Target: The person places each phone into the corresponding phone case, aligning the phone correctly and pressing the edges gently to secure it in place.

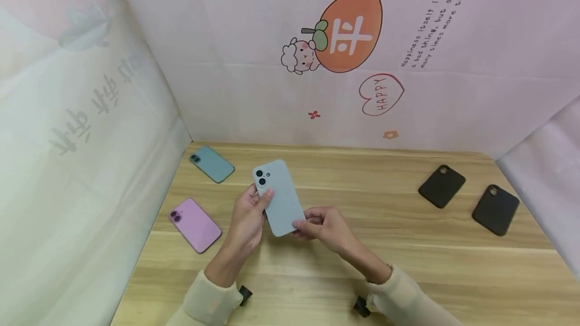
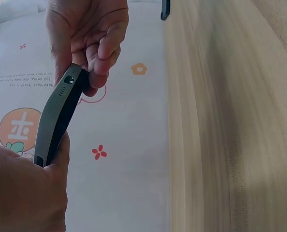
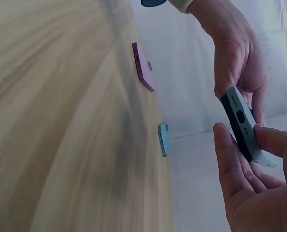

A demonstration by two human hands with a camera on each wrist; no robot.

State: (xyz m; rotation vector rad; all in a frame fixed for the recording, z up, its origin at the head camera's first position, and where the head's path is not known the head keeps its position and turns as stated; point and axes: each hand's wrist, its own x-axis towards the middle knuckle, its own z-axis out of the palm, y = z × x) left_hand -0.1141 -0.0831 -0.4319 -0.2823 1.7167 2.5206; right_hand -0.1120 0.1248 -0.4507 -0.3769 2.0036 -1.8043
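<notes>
Both hands hold a phone in a pale blue-grey case [image 1: 286, 196] above the table, its back with the camera lenses facing up. My left hand [image 1: 247, 218] grips the long left side, thumb lying on the back below the lenses. At the lower right corner, my right hand [image 1: 327, 226] pinches the case, thumb on top and fingers beneath. The right wrist view shows the port and small holes along the end of the cased phone [image 3: 242, 121], and a translucent bit near its corner. Its dark front side shows in the left wrist view beside the pale case edge [image 2: 54, 113].
A blue phone [image 1: 213, 164] and a pink phone [image 1: 197, 226] lie at the left of the wooden table [image 1: 362, 190]. Two black phone cases [image 1: 441, 186] [image 1: 496, 210] lie at the right. Printed white cloth [image 1: 254, 99] hangs behind and at the sides.
</notes>
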